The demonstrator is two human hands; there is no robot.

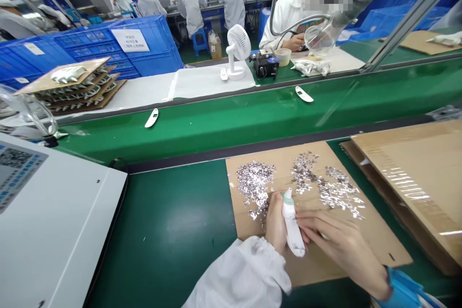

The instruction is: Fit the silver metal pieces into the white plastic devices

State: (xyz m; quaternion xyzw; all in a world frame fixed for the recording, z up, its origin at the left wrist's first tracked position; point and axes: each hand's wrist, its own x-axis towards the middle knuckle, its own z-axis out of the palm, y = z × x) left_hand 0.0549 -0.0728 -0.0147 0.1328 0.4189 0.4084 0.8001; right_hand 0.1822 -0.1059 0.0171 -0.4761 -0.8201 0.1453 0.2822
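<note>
A white ear thermometer [293, 226] with a pale green ring and a narrow tip is tilted over the cardboard sheet, its tip pointing away from me. My left hand [277, 224] is wrapped round its left side and underneath. The thumb and fingers of my right hand [335, 238] are pinched together against the thermometer's right side; whatever is between them is too small to make out. Beyond my hands, small shiny metal pieces lie in a left pile [254, 183], a middle pile [304, 169] and a right pile [341, 191].
Under the piles is a brown cardboard sheet [375, 245], with stacked cardboard [426, 173] to its right. A white machine housing [54, 231] stands at left. Two white shells [152, 118] lie on the green belt [216, 115]. Across it, a person sits near a small fan [238, 45].
</note>
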